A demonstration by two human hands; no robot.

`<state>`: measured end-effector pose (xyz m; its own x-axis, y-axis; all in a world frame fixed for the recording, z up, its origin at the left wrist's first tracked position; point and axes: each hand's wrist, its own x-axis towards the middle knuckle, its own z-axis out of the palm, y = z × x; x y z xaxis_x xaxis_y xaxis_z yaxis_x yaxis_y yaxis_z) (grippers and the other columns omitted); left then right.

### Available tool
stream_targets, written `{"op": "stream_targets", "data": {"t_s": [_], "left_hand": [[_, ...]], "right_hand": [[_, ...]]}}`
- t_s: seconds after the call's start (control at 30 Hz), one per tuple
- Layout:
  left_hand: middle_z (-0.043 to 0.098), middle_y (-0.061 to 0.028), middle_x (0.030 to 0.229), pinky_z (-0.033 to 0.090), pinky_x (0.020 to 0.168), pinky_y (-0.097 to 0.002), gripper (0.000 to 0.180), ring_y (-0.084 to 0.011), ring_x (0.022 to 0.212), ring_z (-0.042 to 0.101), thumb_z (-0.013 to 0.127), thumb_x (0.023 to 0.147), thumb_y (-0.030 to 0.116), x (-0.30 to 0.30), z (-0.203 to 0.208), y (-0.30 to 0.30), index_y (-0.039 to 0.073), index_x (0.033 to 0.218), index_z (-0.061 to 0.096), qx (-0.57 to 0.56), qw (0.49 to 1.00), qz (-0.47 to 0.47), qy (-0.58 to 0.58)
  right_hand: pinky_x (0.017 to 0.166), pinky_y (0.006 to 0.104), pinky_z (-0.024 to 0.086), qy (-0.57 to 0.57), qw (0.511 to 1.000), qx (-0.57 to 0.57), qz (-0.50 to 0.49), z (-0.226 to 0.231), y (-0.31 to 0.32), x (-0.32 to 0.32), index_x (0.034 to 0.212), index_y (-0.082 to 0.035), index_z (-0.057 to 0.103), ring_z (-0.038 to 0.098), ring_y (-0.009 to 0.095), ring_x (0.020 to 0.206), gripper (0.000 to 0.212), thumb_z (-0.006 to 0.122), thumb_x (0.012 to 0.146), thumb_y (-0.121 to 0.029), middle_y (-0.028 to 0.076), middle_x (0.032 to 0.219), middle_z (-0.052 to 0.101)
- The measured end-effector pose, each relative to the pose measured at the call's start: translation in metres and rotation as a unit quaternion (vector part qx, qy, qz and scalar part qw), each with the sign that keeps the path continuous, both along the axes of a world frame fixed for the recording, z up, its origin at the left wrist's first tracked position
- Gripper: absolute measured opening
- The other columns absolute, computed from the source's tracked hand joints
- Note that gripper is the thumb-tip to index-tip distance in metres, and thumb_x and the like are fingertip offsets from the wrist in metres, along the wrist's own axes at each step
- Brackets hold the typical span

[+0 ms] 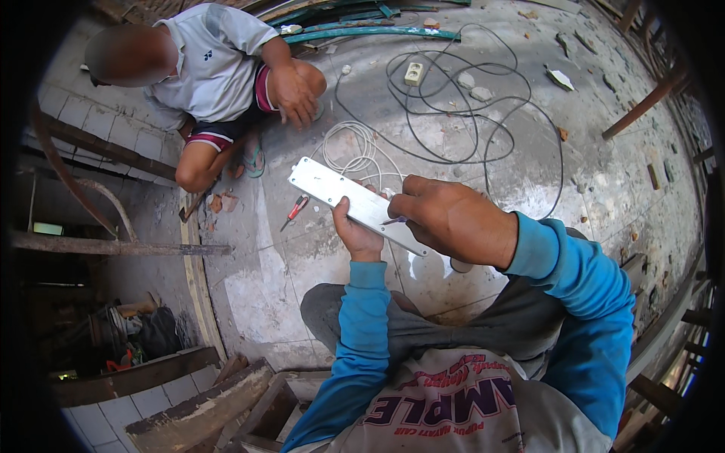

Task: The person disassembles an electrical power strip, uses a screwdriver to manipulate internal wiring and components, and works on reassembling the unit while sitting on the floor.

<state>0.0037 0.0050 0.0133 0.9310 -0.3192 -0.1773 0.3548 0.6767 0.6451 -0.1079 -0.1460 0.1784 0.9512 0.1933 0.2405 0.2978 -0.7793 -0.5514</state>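
My left hand point(356, 232) is closed around a long white power strip point(332, 189), its thumb across the flat, screw-holed face. The strip slants from upper left to lower right above the floor. Over its lower half, my right hand point(457, 219) is closed in a pinch on a slim tool with a purple part point(394, 220). Most of that tool is hidden by the fingers, so its exact kind cannot be made out. Just behind the strip lies a coil of white cable point(359, 143). On the floor left of my left hand is a red-and-black screwdriver point(296, 210).
A person point(219, 68) squats at the upper left, a hand hanging over one knee. Loops of black cable point(453, 106) and a white double socket point(413, 73) lie ahead. Green metal lengths point(370, 33) rest at the back. Rusty bars point(128, 243) and timber point(198, 404) border the left.
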Motion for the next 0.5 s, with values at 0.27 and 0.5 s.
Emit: {"op": "stream_targets", "data": {"t_s": [0.27, 0.5], "left_hand": [[0.056, -0.0105, 0.110, 0.050, 0.079, -0.0482, 0.064, -0.0249, 0.094, 0.057, 0.051, 0.089, 0.043, 0.007, 0.013, 0.017, 0.015, 0.145, 0.041, -0.095, 0.994, 0.030, -0.038], [0.056, -0.0100, 0.108, 0.050, 0.078, -0.0468, 0.064, -0.0243, 0.094, 0.057, 0.051, 0.088, 0.043, 0.010, 0.018, 0.022, 0.015, 0.146, 0.041, -0.067, 0.995, 0.061, -0.037]], "right_hand": [[0.071, 0.0473, 0.053, 0.101, 0.995, 0.026, -0.010, 0.025, -0.027, -0.023, 0.091, 0.000, 0.066, 0.067, 0.041, 0.077, 0.014, 0.067, 0.081, -0.009, 0.022, 0.079, 0.067], [0.069, 0.0486, 0.052, 0.087, 0.996, 0.018, -0.011, 0.018, -0.025, -0.028, 0.089, 0.001, 0.062, 0.065, 0.042, 0.075, 0.013, 0.066, 0.083, -0.009, 0.022, 0.076, 0.065]]}}
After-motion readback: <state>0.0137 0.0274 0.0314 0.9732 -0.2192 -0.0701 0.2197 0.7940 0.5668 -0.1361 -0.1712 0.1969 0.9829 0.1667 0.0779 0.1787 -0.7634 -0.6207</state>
